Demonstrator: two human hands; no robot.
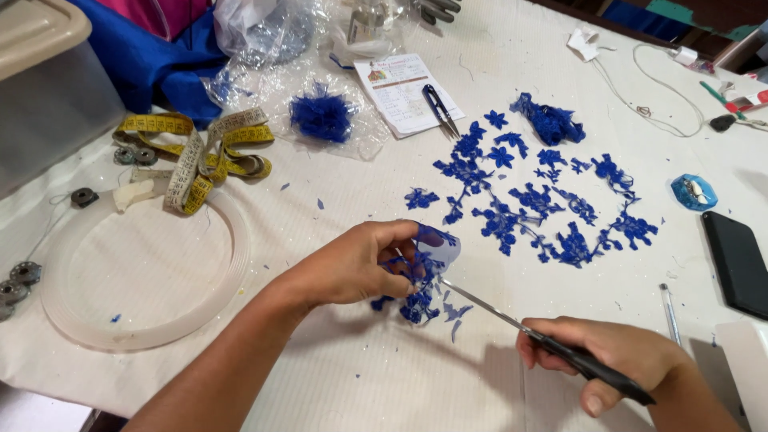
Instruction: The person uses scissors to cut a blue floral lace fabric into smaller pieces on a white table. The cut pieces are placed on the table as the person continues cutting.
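Note:
My left hand (352,264) pinches a piece of blue lace on sheer netting (424,276) a little above the white cloth-covered table (360,368). My right hand (608,356) grips black-handled scissors (512,320), whose thin blades point up-left into the lace by my left fingers. Small blue scraps (456,312) lie under the piece. Several cut blue lace flower motifs (536,200) are spread on the table beyond my hands.
A white embroidery hoop (136,272) lies at left with a yellow tape measure (200,152) and metal bobbins (16,284). Thread snips (440,108) rest on a printed card. A black phone (740,264), a blue pin case (693,192), a pen (670,312) and a bag with blue lace (322,116) sit around.

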